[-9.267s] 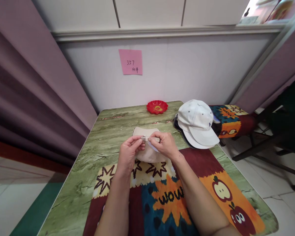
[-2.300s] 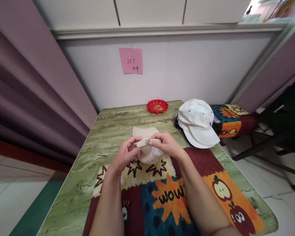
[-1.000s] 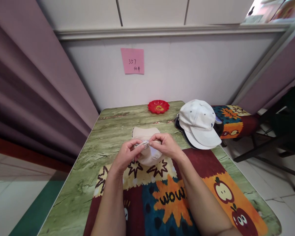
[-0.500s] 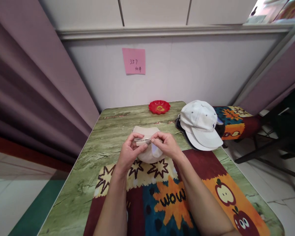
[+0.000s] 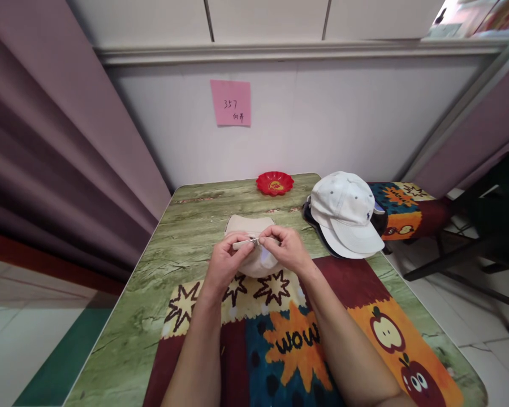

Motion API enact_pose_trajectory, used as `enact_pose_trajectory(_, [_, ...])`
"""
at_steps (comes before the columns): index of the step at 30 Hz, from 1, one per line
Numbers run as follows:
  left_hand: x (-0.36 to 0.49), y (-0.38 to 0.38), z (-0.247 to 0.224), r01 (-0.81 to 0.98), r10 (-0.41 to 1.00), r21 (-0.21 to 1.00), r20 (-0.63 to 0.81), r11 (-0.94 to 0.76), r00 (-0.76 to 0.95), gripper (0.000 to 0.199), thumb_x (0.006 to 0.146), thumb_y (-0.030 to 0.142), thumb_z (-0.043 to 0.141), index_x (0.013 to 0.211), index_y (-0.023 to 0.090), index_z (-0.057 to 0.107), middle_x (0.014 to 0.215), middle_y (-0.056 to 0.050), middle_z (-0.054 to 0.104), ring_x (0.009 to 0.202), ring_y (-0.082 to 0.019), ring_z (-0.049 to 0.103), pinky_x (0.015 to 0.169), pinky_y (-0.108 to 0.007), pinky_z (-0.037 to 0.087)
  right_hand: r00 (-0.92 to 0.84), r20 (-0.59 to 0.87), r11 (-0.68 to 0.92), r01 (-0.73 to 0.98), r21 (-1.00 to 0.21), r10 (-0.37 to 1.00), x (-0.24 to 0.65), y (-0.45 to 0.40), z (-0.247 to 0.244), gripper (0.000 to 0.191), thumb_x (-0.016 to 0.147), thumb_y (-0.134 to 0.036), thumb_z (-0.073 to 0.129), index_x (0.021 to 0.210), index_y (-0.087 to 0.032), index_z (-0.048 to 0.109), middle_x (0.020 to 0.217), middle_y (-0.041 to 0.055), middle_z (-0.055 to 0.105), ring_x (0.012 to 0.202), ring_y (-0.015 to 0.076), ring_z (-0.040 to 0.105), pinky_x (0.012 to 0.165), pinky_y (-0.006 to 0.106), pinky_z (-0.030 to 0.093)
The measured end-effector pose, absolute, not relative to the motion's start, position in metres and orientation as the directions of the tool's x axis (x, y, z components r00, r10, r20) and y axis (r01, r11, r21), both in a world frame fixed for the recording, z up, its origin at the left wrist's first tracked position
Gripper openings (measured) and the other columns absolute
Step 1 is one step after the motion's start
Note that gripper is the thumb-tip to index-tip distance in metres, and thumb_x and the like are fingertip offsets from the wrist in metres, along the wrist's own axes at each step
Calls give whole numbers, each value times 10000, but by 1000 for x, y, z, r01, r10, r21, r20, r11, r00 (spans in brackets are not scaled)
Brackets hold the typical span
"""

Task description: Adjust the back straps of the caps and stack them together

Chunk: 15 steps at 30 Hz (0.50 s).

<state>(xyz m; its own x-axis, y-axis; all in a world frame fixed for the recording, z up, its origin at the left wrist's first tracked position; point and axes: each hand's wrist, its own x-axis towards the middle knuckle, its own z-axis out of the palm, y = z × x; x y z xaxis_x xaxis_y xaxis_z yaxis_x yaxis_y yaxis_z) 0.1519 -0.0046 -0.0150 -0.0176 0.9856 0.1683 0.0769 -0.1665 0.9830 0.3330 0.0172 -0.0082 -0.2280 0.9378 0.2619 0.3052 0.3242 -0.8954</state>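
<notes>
A light beige cap (image 5: 254,268) lies on the table in front of me, its brim pointing toward the wall. My left hand (image 5: 229,257) pinches the cap's back strap (image 5: 242,243) between thumb and fingers. From the other side, my right hand (image 5: 285,246) pinches the strap close to a small buckle (image 5: 255,241). Both hands hide parts of the crown, and the strap's end is too small to make out clearly.
To the right sits a stack of caps, a white cap (image 5: 343,195) on top and a dark one (image 5: 316,217) below. A red scalloped dish (image 5: 275,183) stands near the wall. A patterned mat (image 5: 233,362) covers the table's (image 5: 123,328) near part.
The left hand has tilted the strap so its end points more to the left and up. The fingers have shifted slightly at the buckle; the cap stays in place.
</notes>
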Motion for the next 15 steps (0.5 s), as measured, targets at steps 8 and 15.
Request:
enact_pose_trajectory(8, [157,-9,-7,-39,994,994,106,-106,-10,272,716,409,790,772,160,697,1051,-65,659,820,-166,635,779,-298,551,-247,239,309,304,-901,939,334,18,-9,176,837,-331,618,816,-186,717,708,0,653,582,113,442,575,245,331])
enact_pose_trajectory(15, [141,-10,-5,-5,995,999,37,-37,-95,277,728,410,784,803,160,692,674,-1,652,616,-124,575,633,-229,448,-441,118,203,151,-967,890,351,18,-4,284,836,-426,656,897,-153,701,757,12,640,648,119,502,571,219,360])
